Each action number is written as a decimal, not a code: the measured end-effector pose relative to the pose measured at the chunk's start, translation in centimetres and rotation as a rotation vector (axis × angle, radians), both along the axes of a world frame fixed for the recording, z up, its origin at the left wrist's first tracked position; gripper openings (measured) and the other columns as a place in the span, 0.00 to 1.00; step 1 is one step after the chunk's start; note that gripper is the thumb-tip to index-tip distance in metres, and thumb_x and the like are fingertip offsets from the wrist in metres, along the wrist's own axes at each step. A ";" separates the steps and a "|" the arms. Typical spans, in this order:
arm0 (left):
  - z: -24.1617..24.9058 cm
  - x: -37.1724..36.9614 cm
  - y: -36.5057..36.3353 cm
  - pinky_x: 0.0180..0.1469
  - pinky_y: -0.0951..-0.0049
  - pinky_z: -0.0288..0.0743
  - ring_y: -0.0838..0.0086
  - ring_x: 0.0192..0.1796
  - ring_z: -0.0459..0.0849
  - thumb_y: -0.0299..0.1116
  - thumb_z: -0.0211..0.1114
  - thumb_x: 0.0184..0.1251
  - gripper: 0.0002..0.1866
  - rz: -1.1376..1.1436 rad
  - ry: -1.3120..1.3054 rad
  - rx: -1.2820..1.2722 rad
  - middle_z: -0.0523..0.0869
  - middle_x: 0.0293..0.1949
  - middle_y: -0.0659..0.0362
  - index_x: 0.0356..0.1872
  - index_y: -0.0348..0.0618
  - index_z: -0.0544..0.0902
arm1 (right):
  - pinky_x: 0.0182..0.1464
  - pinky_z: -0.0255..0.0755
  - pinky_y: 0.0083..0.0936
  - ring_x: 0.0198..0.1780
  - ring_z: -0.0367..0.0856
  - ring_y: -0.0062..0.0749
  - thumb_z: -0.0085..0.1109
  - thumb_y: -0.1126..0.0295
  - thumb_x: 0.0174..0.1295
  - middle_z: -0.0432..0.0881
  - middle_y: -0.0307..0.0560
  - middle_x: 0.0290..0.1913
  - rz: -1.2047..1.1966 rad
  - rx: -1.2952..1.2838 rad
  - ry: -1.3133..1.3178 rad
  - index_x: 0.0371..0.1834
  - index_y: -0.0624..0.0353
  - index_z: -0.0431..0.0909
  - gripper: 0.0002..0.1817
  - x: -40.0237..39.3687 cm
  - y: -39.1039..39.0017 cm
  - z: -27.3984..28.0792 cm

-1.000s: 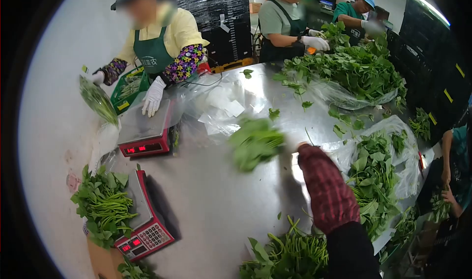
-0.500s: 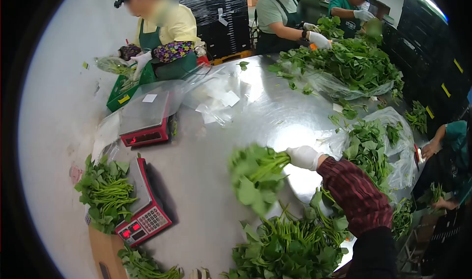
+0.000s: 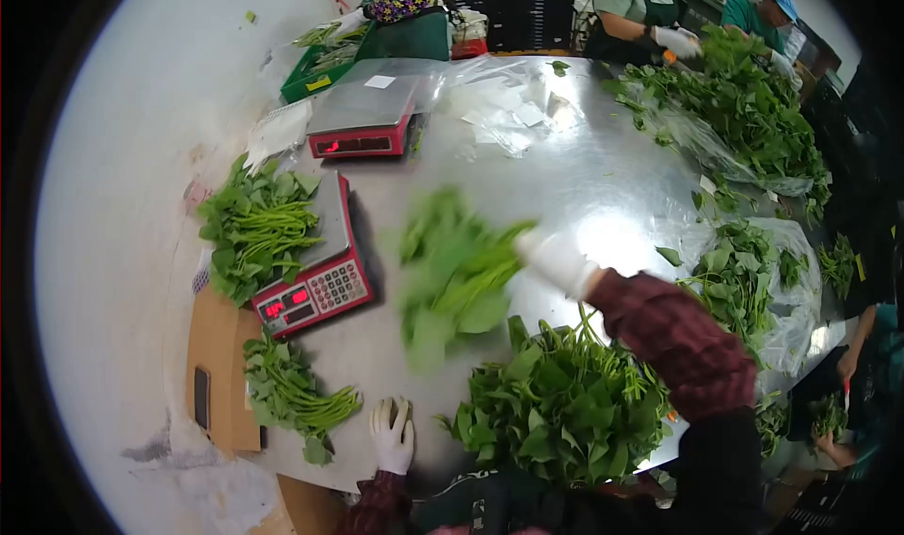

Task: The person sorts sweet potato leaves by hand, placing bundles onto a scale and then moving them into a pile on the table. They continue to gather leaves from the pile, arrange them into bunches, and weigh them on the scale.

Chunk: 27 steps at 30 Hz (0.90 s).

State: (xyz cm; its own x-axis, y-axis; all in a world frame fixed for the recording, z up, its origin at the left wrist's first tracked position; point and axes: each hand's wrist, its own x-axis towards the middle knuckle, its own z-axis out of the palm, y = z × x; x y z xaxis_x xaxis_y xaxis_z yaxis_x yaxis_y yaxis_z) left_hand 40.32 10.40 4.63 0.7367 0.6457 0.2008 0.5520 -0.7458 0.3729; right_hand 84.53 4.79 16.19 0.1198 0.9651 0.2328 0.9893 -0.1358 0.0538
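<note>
My right hand [image 3: 557,260], in a white glove, grips the stems of a bunch of leafy greens [image 3: 459,276] above the metal table. The leaves are smeared by motion and point left. My left hand [image 3: 392,436], also gloved, lies with its fingers stretched out on the table's front edge and holds nothing. Left of it rests a smaller bunch of greens [image 3: 297,394]. A big pile of greens [image 3: 565,398] sits below my right forearm. Another bunch [image 3: 259,224] lies across the plate of the near red scale [image 3: 315,295], whose red digits are lit.
A second red scale [image 3: 363,125] stands farther back beside clear plastic bags [image 3: 504,102]. More greens lie in a plastic bag [image 3: 791,309] at right and in a far heap [image 3: 744,111]. A phone [image 3: 201,398] rests on cardboard at left. Several co-workers stand around the table.
My view has tilted down, and my left hand has come into sight on the table edge. My right hand has carried the bunch leftward over the table, toward the near scale.
</note>
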 end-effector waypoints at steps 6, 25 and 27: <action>-0.9 -0.9 0.2 0.67 0.47 0.56 0.49 0.63 0.68 0.29 0.60 0.59 0.21 0.030 -0.123 -0.040 0.72 0.60 0.47 0.56 0.47 0.78 | 0.25 0.74 0.34 0.26 0.83 0.43 0.58 0.69 0.51 0.82 0.47 0.24 -0.006 -0.198 0.002 0.23 0.58 0.80 0.06 2.1 1.8 -9.3; 1.8 -7.1 0.5 0.59 0.63 0.68 0.60 0.56 0.75 0.23 0.54 0.56 0.21 -0.570 -0.203 -0.288 0.79 0.52 0.54 0.53 0.44 0.78 | 0.33 0.77 0.36 0.33 0.84 0.44 0.52 0.71 0.55 0.83 0.55 0.28 -0.235 -0.235 -0.167 0.31 0.62 0.77 0.06 -21.2 3.5 1.5; 2.2 -8.6 2.4 0.58 0.64 0.69 0.61 0.54 0.77 0.23 0.55 0.57 0.19 -0.554 -0.213 -0.323 0.80 0.50 0.54 0.52 0.45 0.78 | 0.40 0.78 0.33 0.41 0.84 0.41 0.56 0.70 0.52 0.84 0.51 0.39 -0.323 -0.669 -0.211 0.33 0.58 0.83 0.09 -23.0 3.0 3.1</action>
